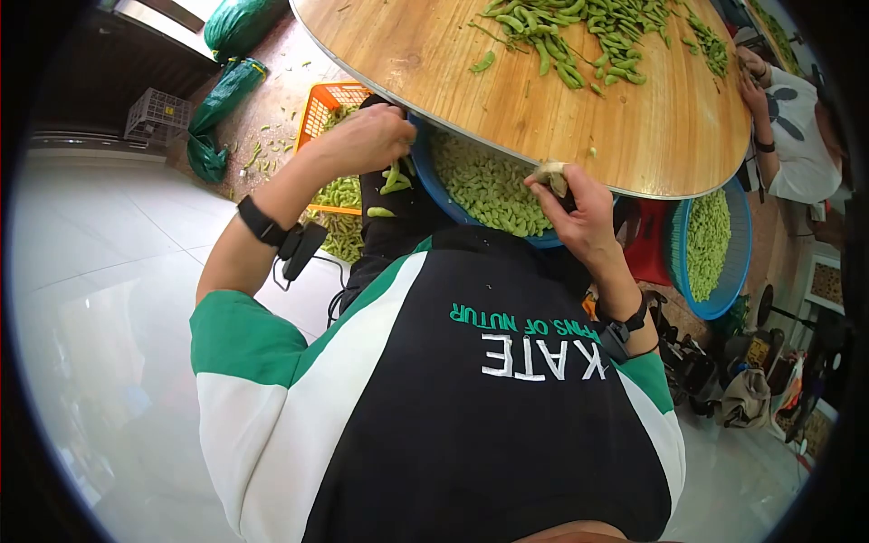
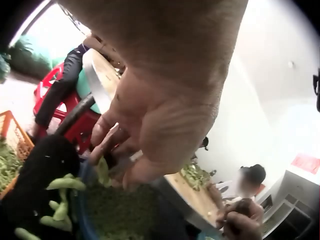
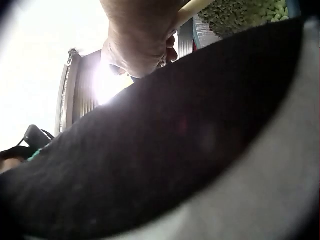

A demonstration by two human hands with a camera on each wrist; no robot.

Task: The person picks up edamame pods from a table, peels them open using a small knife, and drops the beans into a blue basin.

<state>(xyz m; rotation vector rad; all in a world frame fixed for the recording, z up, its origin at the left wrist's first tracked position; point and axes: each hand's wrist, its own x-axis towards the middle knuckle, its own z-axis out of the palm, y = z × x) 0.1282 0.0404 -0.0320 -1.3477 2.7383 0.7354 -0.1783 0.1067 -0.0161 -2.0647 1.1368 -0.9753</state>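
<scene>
My left hand (image 1: 376,140) is over the left thigh, beside the rim of a blue basin (image 1: 433,185). Its curled fingers pinch a green soybean pod (image 2: 103,172), which shows best in the left wrist view. Several more pods (image 1: 395,179) lie on the dark trouser leg below. Over the basin's right side, my right hand (image 1: 587,213) has its fingers curled round a tan-grey piece (image 1: 550,174); I cannot tell what it is. Pale green shelled beans (image 1: 489,185) fill the basin, which sits partly under the table edge.
Pods (image 1: 579,41) are heaped on the round wooden table (image 1: 434,68). An orange crate (image 1: 315,109) of pods stands at left, with green sacks (image 1: 217,109) beyond. Another blue basin (image 1: 744,235) of beans is at right. Another person (image 1: 801,136) sits across the table.
</scene>
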